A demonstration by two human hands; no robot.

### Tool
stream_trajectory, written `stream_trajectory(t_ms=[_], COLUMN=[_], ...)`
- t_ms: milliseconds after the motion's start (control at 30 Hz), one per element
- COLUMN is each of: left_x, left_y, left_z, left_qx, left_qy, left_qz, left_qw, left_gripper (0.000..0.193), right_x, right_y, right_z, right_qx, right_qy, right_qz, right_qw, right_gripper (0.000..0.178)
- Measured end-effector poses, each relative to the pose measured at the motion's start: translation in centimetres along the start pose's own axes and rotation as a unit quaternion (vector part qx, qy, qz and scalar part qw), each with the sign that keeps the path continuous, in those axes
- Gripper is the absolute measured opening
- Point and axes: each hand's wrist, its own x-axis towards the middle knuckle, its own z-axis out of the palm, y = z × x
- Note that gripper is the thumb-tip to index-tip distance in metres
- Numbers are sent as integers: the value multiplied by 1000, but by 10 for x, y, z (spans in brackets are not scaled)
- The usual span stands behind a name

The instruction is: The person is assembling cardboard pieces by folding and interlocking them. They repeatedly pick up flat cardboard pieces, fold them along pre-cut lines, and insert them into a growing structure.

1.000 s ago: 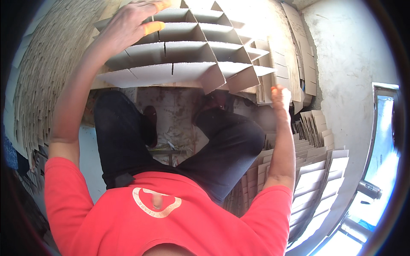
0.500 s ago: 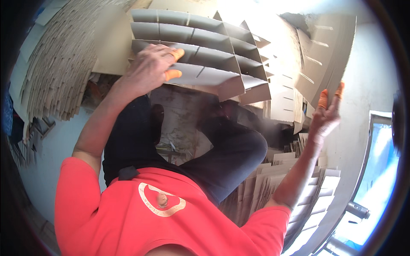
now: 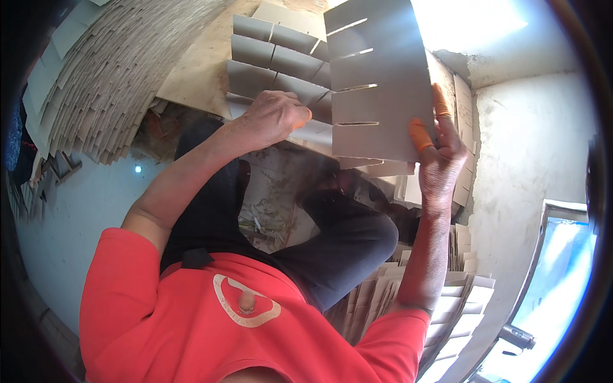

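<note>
Upright in my right hand point(image 3: 442, 150) is a flat cardboard divider sheet point(image 3: 393, 83) with several slots along its left edge. Its orange-covered fingertips grip the sheet's right edge. Left of it, on the work surface, stand several upright slotted cardboard strips point(image 3: 290, 54) in parallel rows. My left hand point(image 3: 274, 118), with orange covers on its fingertips, is closed at the nearest strip and seems to pinch its top edge. The raised sheet hides the right part of the rows.
A large stack of cardboard pieces point(image 3: 108, 83) lies at the far left. Bare wooden board point(image 3: 191, 73) shows beside it. More cardboard pieces point(image 3: 456, 290) stand at the lower right, near a pale wall point(image 3: 523, 140). My legs point(image 3: 338, 242) are below the work surface.
My right hand has brought a slotted sheet from the right-hand pile to the left, in front of the strips. My left hand has shifted right and slightly down. The camera view has shifted.
</note>
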Motion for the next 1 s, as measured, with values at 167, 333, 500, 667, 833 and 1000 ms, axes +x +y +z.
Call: stream_trajectory(t_ms=[167,333,500,667,833,1000], left_x=[4,7,6,9,13,13], left_y=[0,-2,-7,-3,-6,-3], left_z=[1,2,4,1,7,-1], left_qx=[2,-7,-21,-13,-21,2], left_qy=[-5,-7,4,-19,-2,-25], left_qz=[-8,-30,-16,-31,-19,-23], left_qw=[1000,1000,1000,999,1000,999], left_gripper=[13,11,12,12,11,21], right_x=[7,14,15,24,29,19], right_y=[-2,-8,6,26,34,46], right_z=[16,15,27,46,80,54], right_qx=[-43,-48,-55,-22,-211,-76], right_qy=[-36,-47,-69,-175,-359,-106], right_qz=[37,37,8,-17,114,98], right_qw=[998,997,996,984,902,987], right_gripper=[55,54,55,55,58,50])
